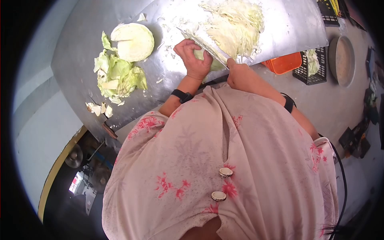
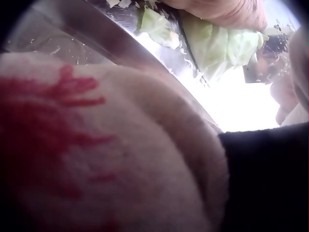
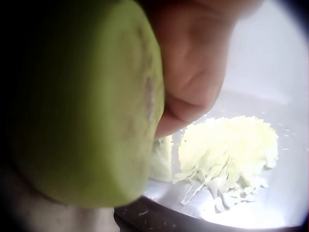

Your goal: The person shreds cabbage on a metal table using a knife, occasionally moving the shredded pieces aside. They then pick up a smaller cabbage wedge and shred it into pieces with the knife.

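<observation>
Right hand grips knife, fingers closed round handle. Left hand holds cabbage piece on metal desk, fingers bent over it, beside the blade. Shredded cabbage heaped just past the blade. Cut cabbage and loose leaves lie together, well apart from the knife. Orange container and black crate sit near the desk edge.

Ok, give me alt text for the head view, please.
A person's right hand holds a knife at a cabbage piece that the left hand grips, on a metal table. Shredded cabbage is heaped beyond the knife; a cut cabbage and loose leaves lie to the left.
</observation>
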### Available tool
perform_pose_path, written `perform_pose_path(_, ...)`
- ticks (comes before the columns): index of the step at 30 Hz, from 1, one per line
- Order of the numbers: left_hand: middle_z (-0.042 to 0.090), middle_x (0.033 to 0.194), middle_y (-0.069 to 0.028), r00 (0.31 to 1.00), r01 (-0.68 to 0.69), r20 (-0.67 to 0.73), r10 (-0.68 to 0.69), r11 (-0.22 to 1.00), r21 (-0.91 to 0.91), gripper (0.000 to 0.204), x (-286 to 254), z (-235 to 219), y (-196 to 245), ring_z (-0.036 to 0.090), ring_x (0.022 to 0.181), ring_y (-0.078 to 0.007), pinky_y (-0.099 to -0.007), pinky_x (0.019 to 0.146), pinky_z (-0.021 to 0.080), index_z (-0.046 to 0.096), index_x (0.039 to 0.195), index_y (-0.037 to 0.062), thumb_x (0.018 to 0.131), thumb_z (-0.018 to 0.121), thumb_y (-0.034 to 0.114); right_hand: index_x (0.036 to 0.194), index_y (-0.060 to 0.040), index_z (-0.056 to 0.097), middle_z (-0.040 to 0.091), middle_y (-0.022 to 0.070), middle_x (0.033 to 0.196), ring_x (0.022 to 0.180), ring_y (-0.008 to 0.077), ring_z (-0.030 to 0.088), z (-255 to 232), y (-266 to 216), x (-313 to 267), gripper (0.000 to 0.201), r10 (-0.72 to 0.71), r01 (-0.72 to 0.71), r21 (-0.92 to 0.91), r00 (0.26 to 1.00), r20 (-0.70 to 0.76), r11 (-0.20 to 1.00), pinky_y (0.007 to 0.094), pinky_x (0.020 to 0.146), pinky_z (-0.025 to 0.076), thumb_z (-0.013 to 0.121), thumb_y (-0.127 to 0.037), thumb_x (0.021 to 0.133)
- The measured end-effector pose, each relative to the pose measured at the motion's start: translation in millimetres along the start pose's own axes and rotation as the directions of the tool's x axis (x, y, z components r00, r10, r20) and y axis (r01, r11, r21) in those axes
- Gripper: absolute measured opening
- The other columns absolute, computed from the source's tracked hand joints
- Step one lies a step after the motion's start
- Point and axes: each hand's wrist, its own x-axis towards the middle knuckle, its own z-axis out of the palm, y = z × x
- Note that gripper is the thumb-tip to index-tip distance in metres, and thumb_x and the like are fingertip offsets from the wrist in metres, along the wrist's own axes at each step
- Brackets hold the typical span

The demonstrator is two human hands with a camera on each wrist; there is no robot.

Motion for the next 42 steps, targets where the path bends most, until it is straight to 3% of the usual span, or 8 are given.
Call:
perform_pose_path(4, 0.045, 0.104, -0.0165, 1.000, -0.005, 0.006, 0.005, 1.000, 0.007, 0.031, -1, 0, 0, 0.040, 0.101, -0.0323, -0.0454, 0.090, 0.031, 0.048, 0.089, 0.0072, 0.078, 0.066, 0.030, 0.097, 0.0089, 0.047, 0.062, 0.0333, 0.077, 0.077, 0.0493, 0.063, 5, 6, -4, 0.020, 0.007, -0.007, 0.011, 1.000, -0.003, 1.000, 0.0522, 0.070, 0.051, 0.054, -0.002, 0.082)
perform_pose_path(10, 0.046, 0.105, -0.0165, 0.999, -0.030, 0.017, 0.030, 0.999, 0.026, 0.031, -1, -3, 1, 0.040, 0.101, -0.0318, -0.0453, 0.091, 0.031, 0.048, 0.088, 0.0072, 0.078, 0.066, 0.030, 0.103, 0.0107, 0.045, 0.061, 0.0337, 0.078, 0.081, 0.0480, 0.063, 11, 5, 17, 0.027, -0.098, 0.106, 0.077, 0.990, -0.097, 0.991, 0.0506, 0.070, 0.049, 0.054, 0.000, 0.080)
perform_pose_path(16, 0.046, 0.105, -0.0165, 0.999, -0.035, 0.014, 0.035, 0.999, 0.003, 0.031, 0, -2, 0, 0.039, 0.101, -0.0319, -0.0455, 0.091, 0.030, 0.048, 0.088, 0.0072, 0.078, 0.065, 0.031, 0.097, 0.0100, 0.046, 0.061, 0.0358, 0.080, 0.081, 0.0501, 0.063, 0, 0, -5, 0.018, 0.090, -0.091, 0.007, 0.994, 0.057, 0.996, 0.0531, 0.075, 0.050, 0.051, 0.001, 0.082)
perform_pose_path(22, 0.045, 0.106, -0.0161, 0.999, -0.032, 0.009, 0.032, 0.999, 0.026, 0.031, 1, -2, 0, 0.039, 0.101, -0.0318, -0.0455, 0.091, 0.030, 0.048, 0.088, 0.0074, 0.079, 0.064, 0.032, 0.102, 0.0084, 0.044, 0.061, 0.0343, 0.079, 0.082, 0.0504, 0.061, 10, 5, 7, 0.023, -0.008, 0.009, 0.030, 0.999, -0.053, 1.000, 0.0530, 0.071, 0.048, 0.052, 0.000, 0.082)
perform_pose_path(28, 0.045, 0.105, -0.0160, 0.999, -0.040, 0.000, 0.040, 0.999, 0.015, 0.031, 2, -3, 1, 0.038, 0.101, -0.0314, -0.0454, 0.091, 0.030, 0.048, 0.088, 0.0076, 0.079, 0.065, 0.032, 0.098, 0.0093, 0.046, 0.062, 0.0362, 0.087, 0.087, 0.0504, 0.063, 1, -4, -1, 0.019, 0.196, -0.200, 0.017, 0.973, 0.120, 0.980, 0.0536, 0.078, 0.050, 0.051, -0.001, 0.083)
perform_pose_path(34, 0.046, 0.105, -0.0159, 0.999, -0.036, -0.001, 0.036, 0.999, 0.028, 0.032, 1, -3, 0, 0.038, 0.102, -0.0312, -0.0454, 0.091, 0.030, 0.049, 0.087, 0.0078, 0.079, 0.066, 0.034, 0.097, 0.0099, 0.046, 0.063, 0.0351, 0.087, 0.089, 0.0507, 0.062, 6, 2, -1, 0.020, 0.045, -0.045, -0.002, 0.999, 0.008, 0.999, 0.0532, 0.078, 0.050, 0.052, 0.001, 0.080)
perform_pose_path(37, 0.045, 0.106, -0.0160, 0.999, -0.035, 0.008, 0.034, 0.999, 0.016, 0.032, -3, -1, 4, 0.038, 0.102, -0.0313, -0.0455, 0.092, 0.030, 0.049, 0.087, 0.0079, 0.080, 0.066, 0.034, 0.097, 0.0094, 0.045, 0.061, 0.0359, 0.081, 0.083, 0.0511, 0.060, 10, 9, -3, 0.021, 0.005, -0.002, 0.044, 0.999, -0.053, 0.999, 0.0530, 0.072, 0.047, 0.053, 0.000, 0.080)
perform_pose_path(42, 0.045, 0.106, -0.0162, 0.999, -0.040, 0.003, 0.040, 0.999, 0.015, 0.032, 4, -3, 0, 0.038, 0.102, -0.0313, -0.0454, 0.091, 0.030, 0.049, 0.087, 0.0078, 0.080, 0.065, 0.035, 0.096, 0.0101, 0.047, 0.061, 0.0384, 0.086, 0.086, 0.0503, 0.062, 5, -5, -9, 0.018, 0.141, -0.141, -0.024, 0.990, 0.001, 0.990, 0.0549, 0.077, 0.049, 0.050, 0.001, 0.081)
